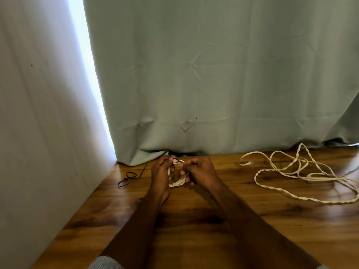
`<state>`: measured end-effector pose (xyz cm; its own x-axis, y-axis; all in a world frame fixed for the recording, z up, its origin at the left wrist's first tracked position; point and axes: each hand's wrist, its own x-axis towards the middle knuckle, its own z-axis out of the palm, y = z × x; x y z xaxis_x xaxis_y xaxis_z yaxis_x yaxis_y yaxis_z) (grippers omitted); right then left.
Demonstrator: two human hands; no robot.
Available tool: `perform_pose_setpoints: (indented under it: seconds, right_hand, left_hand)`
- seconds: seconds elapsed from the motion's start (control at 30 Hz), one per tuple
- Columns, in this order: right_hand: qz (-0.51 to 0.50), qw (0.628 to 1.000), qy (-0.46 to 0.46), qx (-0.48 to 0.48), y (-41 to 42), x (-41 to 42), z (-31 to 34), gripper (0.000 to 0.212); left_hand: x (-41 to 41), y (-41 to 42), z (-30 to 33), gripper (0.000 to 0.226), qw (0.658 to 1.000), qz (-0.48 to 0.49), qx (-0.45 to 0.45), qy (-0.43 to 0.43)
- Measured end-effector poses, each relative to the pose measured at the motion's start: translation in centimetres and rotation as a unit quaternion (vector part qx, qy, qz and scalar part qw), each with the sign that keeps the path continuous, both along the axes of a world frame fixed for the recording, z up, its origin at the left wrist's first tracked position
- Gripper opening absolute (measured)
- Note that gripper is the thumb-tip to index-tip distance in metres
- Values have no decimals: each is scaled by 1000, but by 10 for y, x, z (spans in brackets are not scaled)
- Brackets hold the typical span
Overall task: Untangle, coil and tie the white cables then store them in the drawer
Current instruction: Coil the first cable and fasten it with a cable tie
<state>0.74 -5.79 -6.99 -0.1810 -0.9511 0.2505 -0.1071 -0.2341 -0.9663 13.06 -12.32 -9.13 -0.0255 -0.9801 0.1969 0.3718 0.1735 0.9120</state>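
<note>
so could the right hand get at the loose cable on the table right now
Probably not straight away. The right hand and left hand both grip the coil, so it is busy. The loose cable lies on bare table to its right with nothing between, so once freed it likely could.

The glossy wooden table (194, 230) carries a loose white cable (303, 177) and, seemingly, black ties (128, 177).

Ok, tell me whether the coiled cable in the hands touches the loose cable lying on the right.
Apart. The head view shows bare wooden table between the coiled cable and the loose cable.
</note>
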Motion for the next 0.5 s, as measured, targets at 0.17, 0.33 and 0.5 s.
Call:
perform_pose_setpoints:
  seconds: [0.17, 0.33, 0.5]
  right_hand:
    - [61, 996, 51, 35, 5, 12, -2, 15]
    - [82, 988, 126, -16, 4, 17, -2, 18]
    - [-12, 929, 351, -114, 3, 7, 3, 12]
  left_hand:
    - [0, -1, 0, 14, 999, 8, 25, 25]
    - [1, -2, -1, 12, 998, 16, 33, 45]
    - [4, -7, -4, 10, 998, 12, 41, 44]
